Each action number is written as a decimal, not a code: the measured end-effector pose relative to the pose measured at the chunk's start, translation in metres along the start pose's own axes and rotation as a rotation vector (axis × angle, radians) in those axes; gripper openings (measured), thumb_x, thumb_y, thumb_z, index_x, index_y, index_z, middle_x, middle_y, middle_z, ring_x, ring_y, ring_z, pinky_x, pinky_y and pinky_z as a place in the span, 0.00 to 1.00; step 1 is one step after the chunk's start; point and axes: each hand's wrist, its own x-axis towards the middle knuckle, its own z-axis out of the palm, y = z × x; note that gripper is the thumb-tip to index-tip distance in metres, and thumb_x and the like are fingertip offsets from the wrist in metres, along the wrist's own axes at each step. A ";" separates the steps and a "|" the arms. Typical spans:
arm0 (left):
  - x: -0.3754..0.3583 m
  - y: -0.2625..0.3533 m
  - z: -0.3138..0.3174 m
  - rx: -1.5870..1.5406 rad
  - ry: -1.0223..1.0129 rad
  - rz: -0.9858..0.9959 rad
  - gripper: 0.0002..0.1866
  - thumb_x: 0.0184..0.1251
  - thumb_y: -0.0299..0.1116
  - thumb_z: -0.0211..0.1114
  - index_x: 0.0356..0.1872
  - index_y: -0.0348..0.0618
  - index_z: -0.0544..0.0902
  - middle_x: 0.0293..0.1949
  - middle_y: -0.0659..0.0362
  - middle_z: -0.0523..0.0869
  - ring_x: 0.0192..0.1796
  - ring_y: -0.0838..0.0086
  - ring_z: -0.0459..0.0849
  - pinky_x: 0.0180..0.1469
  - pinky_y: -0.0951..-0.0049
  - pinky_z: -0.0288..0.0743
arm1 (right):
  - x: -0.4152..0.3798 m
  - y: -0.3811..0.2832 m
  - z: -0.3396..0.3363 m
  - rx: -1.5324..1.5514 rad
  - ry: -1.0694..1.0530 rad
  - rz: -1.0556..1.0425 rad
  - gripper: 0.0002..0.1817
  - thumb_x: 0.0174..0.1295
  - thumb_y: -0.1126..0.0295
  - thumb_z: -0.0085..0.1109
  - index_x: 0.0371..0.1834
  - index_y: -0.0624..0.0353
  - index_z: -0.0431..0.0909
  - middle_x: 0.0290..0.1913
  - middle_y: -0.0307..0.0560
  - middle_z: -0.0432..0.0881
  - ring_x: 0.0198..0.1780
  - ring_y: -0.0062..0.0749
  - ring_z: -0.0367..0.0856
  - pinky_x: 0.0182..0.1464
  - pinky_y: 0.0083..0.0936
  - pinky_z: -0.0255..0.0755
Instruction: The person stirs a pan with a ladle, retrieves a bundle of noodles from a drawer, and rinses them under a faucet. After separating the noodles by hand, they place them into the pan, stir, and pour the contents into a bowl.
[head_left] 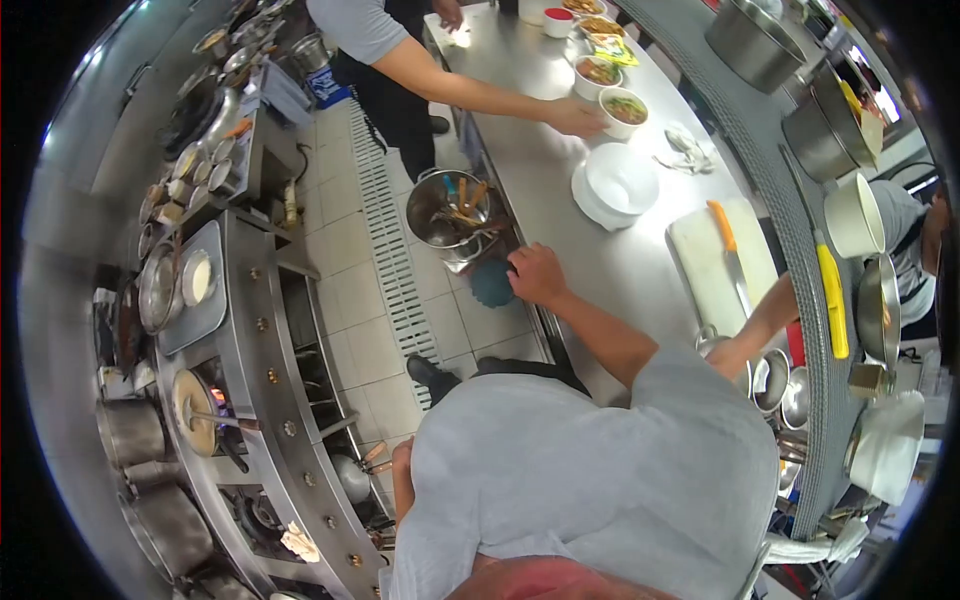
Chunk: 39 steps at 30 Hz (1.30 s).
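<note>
My right hand point(538, 275) is closed at the near edge of the steel counter point(520, 180), with a dark teal, cloth-like thing point(492, 282) at its fingers, hanging over the floor side. Of my left arm, a strip of skin point(403, 475) shows beside my shirt; its fingers cannot be made out. Beyond my right hand stand stacked white bowls point(615, 185). A white cutting board point(720, 250) bears an orange-handled knife point(730, 240). A steel pot point(445, 215) with utensils stands off the counter edge.
A co-worker's hand point(575, 117) touches a filled bowl point(625, 108) at the counter's far part. Another person's hand point(735, 355) reaches in from the right near metal bowls point(795, 395). Stoves point(250, 380) line the left, and a shelf point(815, 300) overhangs the right.
</note>
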 end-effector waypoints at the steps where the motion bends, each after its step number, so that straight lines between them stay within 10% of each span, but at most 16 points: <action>1: -0.002 -0.005 -0.002 0.014 -0.005 -0.019 0.20 0.72 0.47 0.60 0.51 0.40 0.81 0.36 0.57 0.84 0.30 0.71 0.78 0.29 0.66 0.72 | 0.001 -0.001 -0.001 0.002 -0.006 -0.003 0.12 0.51 0.65 0.67 0.37 0.55 0.81 0.39 0.46 0.83 0.48 0.44 0.78 0.51 0.42 0.72; 7: -0.012 -0.026 -0.003 0.044 -0.024 -0.079 0.20 0.72 0.47 0.60 0.52 0.40 0.81 0.36 0.57 0.84 0.30 0.71 0.78 0.29 0.66 0.72 | 0.007 0.009 -0.003 0.423 0.165 0.338 0.14 0.53 0.66 0.66 0.42 0.56 0.81 0.42 0.47 0.82 0.50 0.47 0.78 0.54 0.41 0.72; 13: -0.012 -0.028 0.004 0.050 -0.025 -0.090 0.20 0.72 0.47 0.60 0.52 0.39 0.81 0.37 0.57 0.84 0.29 0.70 0.79 0.28 0.65 0.72 | 0.009 0.063 -0.043 -0.249 0.181 0.460 0.25 0.57 0.65 0.64 0.56 0.66 0.73 0.58 0.56 0.76 0.62 0.50 0.73 0.61 0.43 0.69; 39: -0.017 -0.035 0.006 0.003 0.011 -0.085 0.22 0.73 0.47 0.59 0.53 0.37 0.80 0.38 0.55 0.84 0.28 0.68 0.79 0.26 0.64 0.74 | -0.030 0.003 -0.057 -0.273 0.009 0.316 0.29 0.56 0.64 0.63 0.61 0.66 0.72 0.62 0.56 0.74 0.64 0.49 0.71 0.63 0.46 0.67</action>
